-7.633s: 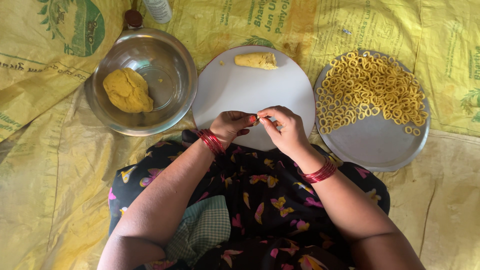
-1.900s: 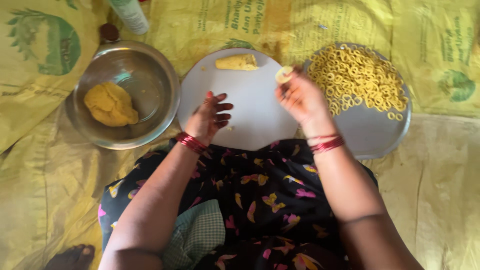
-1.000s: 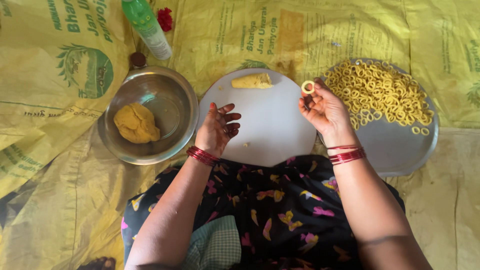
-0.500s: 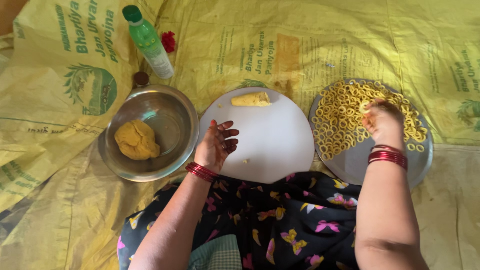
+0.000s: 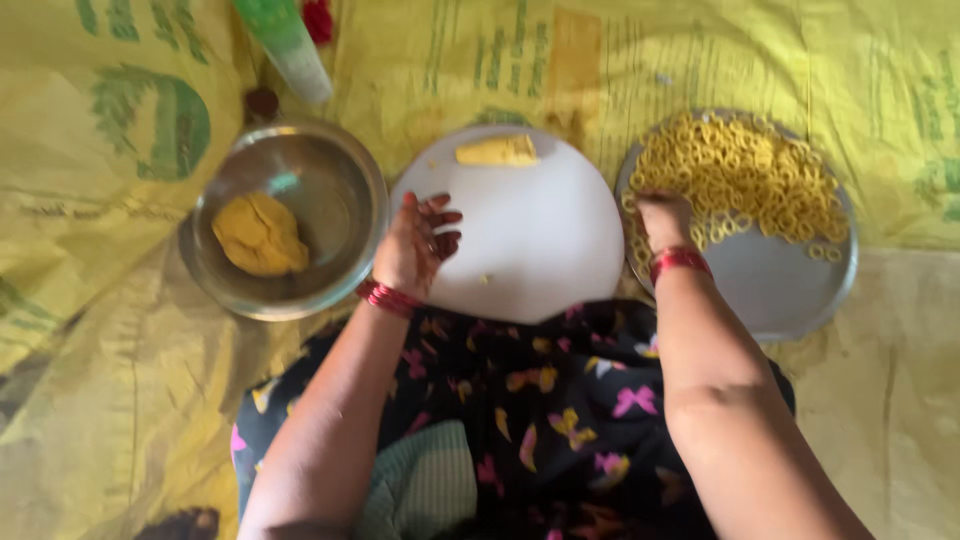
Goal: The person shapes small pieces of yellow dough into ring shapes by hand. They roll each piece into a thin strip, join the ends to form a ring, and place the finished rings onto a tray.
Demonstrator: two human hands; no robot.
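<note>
Dough rings (image 5: 745, 175): yellow, piled on the far half of a round steel plate (image 5: 790, 300), right of centre; near half of the plate is bare. Right hand (image 5: 665, 218) rests at the pile's left edge, on or just over the rings, fingers curled down. Can't tell whether it is pinching a ring or empty. Red bangles on that wrist.

Left hand (image 5: 415, 245) is well apart from the right, held over the left edge of a round white board (image 5: 545, 250), fingers spread and loose, gripping nothing. Red bangles on that wrist too.

Board sits between plate and bowl. A short log of yellow dough (image 5: 497, 151) lies at its far edge, with a few crumbs near the middle.

Steel bowl (image 5: 335, 200) just left of the board, holding a dough lump (image 5: 260, 233) against its left side.

Beyond the bowl: a clear bottle with green cap (image 5: 285, 45) lying tilted, a small dark round thing (image 5: 262, 102) at the rim, and something red (image 5: 318, 18) at the top edge.

Everything sits on yellow printed sacking (image 5: 100, 330). The person's lap, in dark fabric with butterfly print (image 5: 520, 400), is nearest the camera.
</note>
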